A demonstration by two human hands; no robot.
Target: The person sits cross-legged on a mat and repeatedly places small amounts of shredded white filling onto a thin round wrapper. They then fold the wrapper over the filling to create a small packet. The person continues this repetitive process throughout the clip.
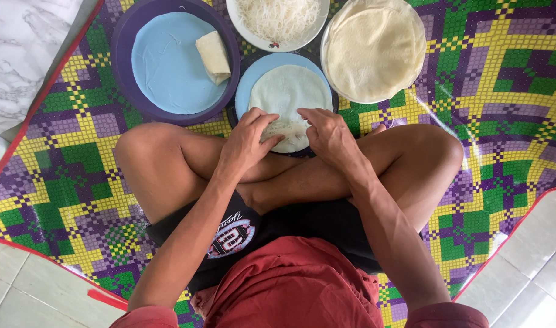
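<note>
Hands on wrapper
Your left hand [249, 141] and right hand [328, 135] pinch the near edge of the wrapper [288, 97]; the rest lies flat beyond your fingertips.

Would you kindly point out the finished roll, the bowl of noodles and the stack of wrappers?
Roll [213, 56]: head view, middle of its pale top face.
Noodles [278, 17]: head view, centre of the white heap.
Wrappers [374, 48]: head view, middle of the top sheet.
</note>
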